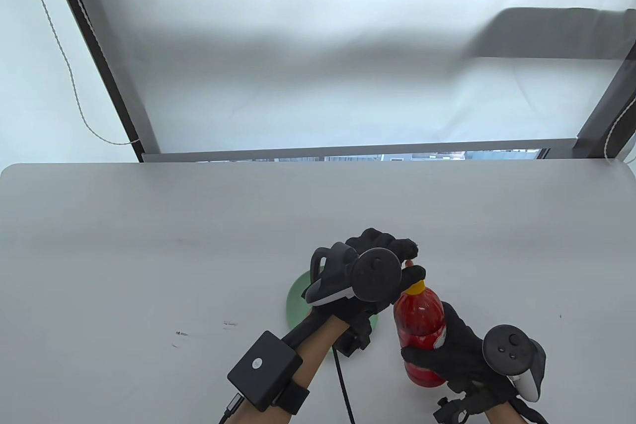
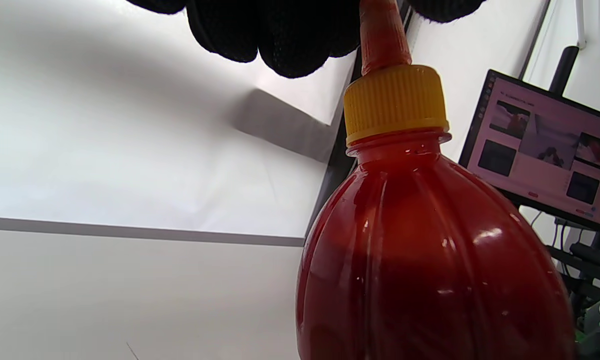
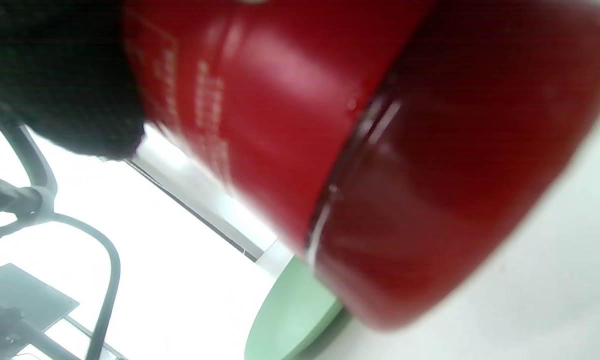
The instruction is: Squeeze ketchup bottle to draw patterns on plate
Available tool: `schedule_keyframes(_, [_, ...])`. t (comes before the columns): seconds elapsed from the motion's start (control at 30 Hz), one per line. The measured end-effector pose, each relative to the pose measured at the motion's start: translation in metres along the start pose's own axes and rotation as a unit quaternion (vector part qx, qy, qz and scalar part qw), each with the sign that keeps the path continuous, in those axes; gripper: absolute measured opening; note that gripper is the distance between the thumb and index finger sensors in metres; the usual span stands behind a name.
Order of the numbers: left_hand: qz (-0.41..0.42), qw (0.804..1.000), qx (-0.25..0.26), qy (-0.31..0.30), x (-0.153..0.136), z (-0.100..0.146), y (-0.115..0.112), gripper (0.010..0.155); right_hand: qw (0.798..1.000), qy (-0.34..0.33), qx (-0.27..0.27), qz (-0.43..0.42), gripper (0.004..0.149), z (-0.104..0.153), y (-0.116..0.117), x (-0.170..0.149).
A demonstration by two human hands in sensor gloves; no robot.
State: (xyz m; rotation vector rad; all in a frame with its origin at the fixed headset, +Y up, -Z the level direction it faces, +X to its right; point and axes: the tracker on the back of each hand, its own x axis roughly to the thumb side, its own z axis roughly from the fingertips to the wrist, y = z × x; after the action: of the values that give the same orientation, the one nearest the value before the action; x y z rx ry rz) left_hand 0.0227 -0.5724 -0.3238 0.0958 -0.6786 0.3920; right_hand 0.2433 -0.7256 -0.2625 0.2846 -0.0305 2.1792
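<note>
The red ketchup bottle (image 1: 420, 327) with a yellow cap (image 1: 416, 287) stands upright, a little to the right of the green plate (image 1: 296, 295). My right hand (image 1: 427, 357) grips the bottle's lower body. My left hand (image 1: 408, 261) reaches over from the left and its fingertips close around the tip of the red nozzle (image 2: 379, 35). In the left wrist view the gloved fingers (image 2: 280, 40) sit at the nozzle's top, above the yellow cap (image 2: 394, 102). The left hand and its tracker hide most of the plate. The right wrist view shows the bottle's base (image 3: 429, 200) blurred, with the plate's edge (image 3: 290, 320) beside it.
The grey table (image 1: 149, 245) stretches to the left and back. A window frame (image 1: 348, 153) runs behind the far edge. A monitor (image 2: 544, 150) stands off to the right. A cable (image 1: 343, 384) trails from my left wrist over the table.
</note>
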Motion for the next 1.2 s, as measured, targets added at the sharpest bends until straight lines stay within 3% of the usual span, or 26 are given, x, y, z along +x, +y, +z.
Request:
schedule_keyframes(0.3, [0.034, 0.999, -0.024, -0.01, -0.002, -0.002, 0.004, 0.044, 1.0, -0.002, 0.005, 0.002, 0.101, 0.0, 0.002, 0.001])
schedule_keyframes(0.67, [0.025, 0.999, -0.014, 0.015, -0.007, 0.002, 0.003, 0.057, 1.0, -0.006, 0.007, 0.015, 0.101, 0.001, 0.004, 0.001])
schedule_keyframes(0.9, [0.037, 0.998, -0.042, -0.026, -0.007, 0.004, 0.004, 0.049, 1.0, -0.006, 0.009, 0.017, 0.101, 0.0, 0.005, 0.001])
schedule_keyframes(1.03, [0.033, 0.999, -0.035, -0.012, -0.007, 0.001, 0.003, 0.044, 1.0, -0.005, 0.01, 0.017, 0.101, 0.0, 0.006, 0.001])
schedule_keyframes(1.2, [0.023, 0.999, -0.024, 0.02, -0.012, 0.001, 0.002, 0.051, 1.0, -0.007, 0.011, 0.02, 0.101, 0.0, 0.006, 0.002])
